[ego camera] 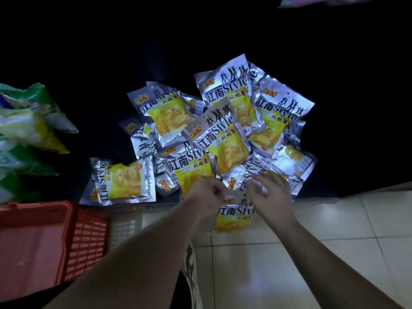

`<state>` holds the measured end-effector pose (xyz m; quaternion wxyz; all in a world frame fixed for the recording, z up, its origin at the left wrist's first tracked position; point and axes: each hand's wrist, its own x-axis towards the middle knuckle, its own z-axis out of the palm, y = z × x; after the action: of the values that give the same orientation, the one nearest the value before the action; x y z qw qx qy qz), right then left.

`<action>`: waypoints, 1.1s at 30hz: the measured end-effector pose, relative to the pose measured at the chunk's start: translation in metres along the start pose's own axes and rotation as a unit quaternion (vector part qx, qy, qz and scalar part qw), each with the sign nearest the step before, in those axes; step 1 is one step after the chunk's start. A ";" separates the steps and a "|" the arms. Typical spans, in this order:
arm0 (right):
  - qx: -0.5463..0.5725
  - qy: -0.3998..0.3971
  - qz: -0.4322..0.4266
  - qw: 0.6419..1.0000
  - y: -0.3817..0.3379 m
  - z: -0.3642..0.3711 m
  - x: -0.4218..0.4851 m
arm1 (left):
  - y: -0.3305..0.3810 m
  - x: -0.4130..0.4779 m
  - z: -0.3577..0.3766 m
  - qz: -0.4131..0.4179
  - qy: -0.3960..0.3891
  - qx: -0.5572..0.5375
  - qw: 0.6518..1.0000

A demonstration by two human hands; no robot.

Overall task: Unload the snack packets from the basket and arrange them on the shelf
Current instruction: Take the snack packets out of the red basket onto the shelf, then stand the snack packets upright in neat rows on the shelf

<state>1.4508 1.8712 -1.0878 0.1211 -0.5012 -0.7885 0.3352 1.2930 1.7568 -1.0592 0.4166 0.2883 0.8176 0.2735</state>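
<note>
Two hands are handling a packet at the shelf (100, 141)
Left hand (207, 192) is pinching the packet (234, 217); right hand (273, 197) is resting loose, spread fingers on it, before the packet pile (218, 130).

Small shop: red plastic shopping basket (44, 237) lower left; dark shelf (111, 63) just beyond it heaped with identical foil snack packets (218, 134); green bags (29, 121) above the basket; tiled floor (289, 253) to its right.

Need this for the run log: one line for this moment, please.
left hand pinches packet | right hand at it, grip unclear | pile on shelf | basket left
</note>
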 end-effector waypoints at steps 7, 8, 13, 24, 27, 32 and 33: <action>0.228 -0.084 0.002 0.970 -0.059 -0.046 -0.016 | 0.041 -0.049 -0.079 0.064 -0.055 -0.059 0.995; 0.253 -0.081 0.001 0.964 -0.069 -0.050 -0.018 | 0.048 -0.061 -0.091 0.077 -0.049 -0.061 0.994; 0.303 -0.096 -0.066 0.946 -0.145 -0.076 -0.032 | 0.071 -0.125 -0.154 0.113 0.059 -0.067 0.990; 0.274 -0.117 -0.237 0.925 -0.288 -0.095 -0.096 | 0.056 -0.224 -0.242 0.162 0.235 -0.197 0.938; 0.281 -0.172 -0.218 0.918 -0.303 -0.093 -0.111 | 0.053 -0.236 -0.253 0.172 0.261 -0.199 0.929; 0.258 -0.166 -0.249 0.919 -0.330 -0.100 -0.124 | 0.055 -0.235 -0.266 0.173 0.313 -0.226 0.906; 0.242 -0.160 -0.252 0.923 -0.335 -0.100 -0.125 | 0.052 -0.234 -0.267 0.168 0.322 -0.244 0.899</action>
<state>1.3242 1.7116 -0.7769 0.1913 -0.1813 -0.7928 0.5496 1.1957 1.5731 -0.7663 0.1361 0.2073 0.7543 0.6079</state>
